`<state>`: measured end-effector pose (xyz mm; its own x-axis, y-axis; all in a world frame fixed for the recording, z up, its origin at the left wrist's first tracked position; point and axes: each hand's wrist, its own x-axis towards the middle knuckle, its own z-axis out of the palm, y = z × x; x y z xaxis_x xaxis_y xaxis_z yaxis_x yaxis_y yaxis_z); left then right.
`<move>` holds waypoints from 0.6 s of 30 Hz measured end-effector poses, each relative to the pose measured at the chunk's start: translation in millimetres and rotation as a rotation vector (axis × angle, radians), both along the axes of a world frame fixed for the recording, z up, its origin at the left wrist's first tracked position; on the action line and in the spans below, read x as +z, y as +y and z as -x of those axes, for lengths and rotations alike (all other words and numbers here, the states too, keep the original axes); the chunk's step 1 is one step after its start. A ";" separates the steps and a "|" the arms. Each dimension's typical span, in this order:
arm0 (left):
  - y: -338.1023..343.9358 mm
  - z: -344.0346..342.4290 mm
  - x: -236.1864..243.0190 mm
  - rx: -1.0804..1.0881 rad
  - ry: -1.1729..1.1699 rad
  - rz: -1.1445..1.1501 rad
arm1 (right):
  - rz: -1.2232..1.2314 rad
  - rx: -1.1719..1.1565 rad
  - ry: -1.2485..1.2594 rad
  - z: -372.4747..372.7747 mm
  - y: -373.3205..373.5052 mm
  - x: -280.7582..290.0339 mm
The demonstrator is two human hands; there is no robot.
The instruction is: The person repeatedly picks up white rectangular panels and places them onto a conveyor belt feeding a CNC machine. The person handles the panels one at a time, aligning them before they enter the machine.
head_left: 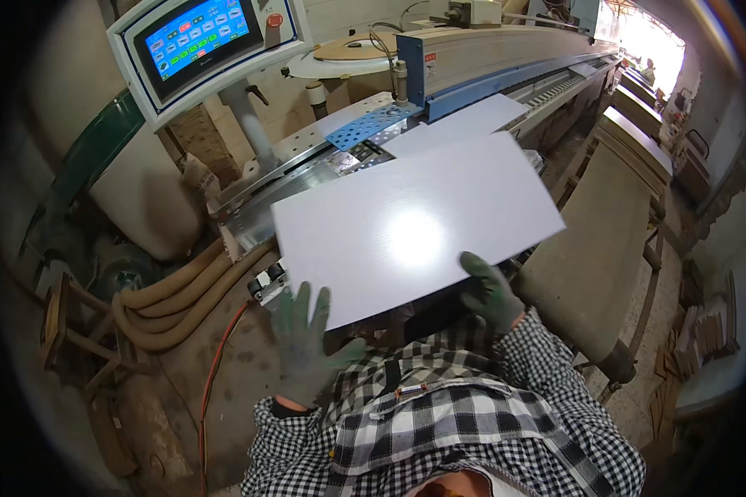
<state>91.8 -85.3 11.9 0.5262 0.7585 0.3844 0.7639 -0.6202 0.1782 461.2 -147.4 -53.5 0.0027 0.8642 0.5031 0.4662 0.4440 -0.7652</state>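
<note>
A white rectangular panel [348,224] with a glossy face lies slantwise in front of me, and a bright glare spot sits near its middle. At its near left corner is my left hand [307,340], in a grey-green glove, fingers stretched and spread with the tips at the panel's edge. My right hand [491,296], gloved alike, grips the near edge right of centre. Its thumb rests on top, while the other fingers are partly hidden. Beyond this panel, a second white panel [481,120] lies on the machine beside the blue perforated plate [371,124].
A long machine with a beige and blue cover [506,51] runs away to the far right. A control screen [197,40] stands at upper left. Brown hoses [170,313] and a red cable [216,364] lie on the left floor. A long conveyor table [593,257] stands on the right.
</note>
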 end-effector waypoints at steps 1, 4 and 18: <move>-2.5 9.8 -0.9 0.067 0.041 -0.041 | -0.019 0.085 -0.007 13.7 18.4 5.4; -0.8 39.9 -8.6 0.188 -0.034 -0.127 | 0.120 0.215 0.049 48.1 56.9 23.8; 60.5 77.0 -9.6 0.367 -0.184 -0.160 | 0.665 0.601 1.305 37.5 111.3 27.9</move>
<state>14.8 -24.9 2.3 0.1449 0.8058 0.5742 0.9033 -0.3445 0.2555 423.7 -36.1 -25.6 -0.2966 0.9547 -0.0247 -0.7538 -0.2499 -0.6078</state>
